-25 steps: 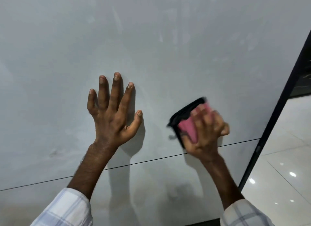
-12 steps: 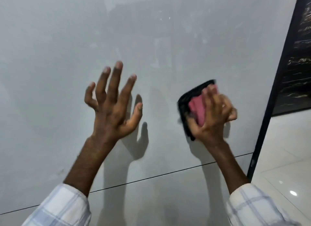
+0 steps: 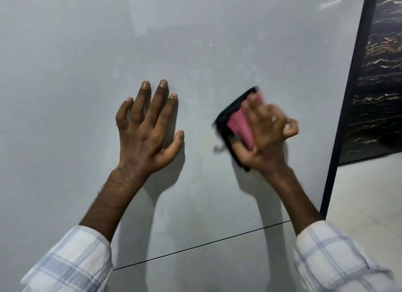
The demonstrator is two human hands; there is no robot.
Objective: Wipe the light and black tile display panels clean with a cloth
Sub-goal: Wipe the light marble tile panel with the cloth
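Observation:
A large light grey tile panel (image 3: 195, 41) fills most of the view, with faint smears and a thin dark joint line low down. My left hand (image 3: 148, 128) lies flat against it with fingers spread. To its right, my right hand (image 3: 267, 137) grips a folded pink and black cloth (image 3: 237, 124) and presses it on the panel; hand and cloth are motion-blurred. A black tile panel (image 3: 380, 74) with gold veining stands at the far right behind a dark frame.
A black frame edge (image 3: 345, 109) borders the light panel on the right. Beyond it lies a glossy pale tiled floor (image 3: 365, 196). Plaid shirt sleeves cover both forearms at the bottom of the view.
My left hand, lifted off the panel half a second ago, now lies flat on it again. My right hand with the cloth has kept rubbing the panel. The view has shifted upward.

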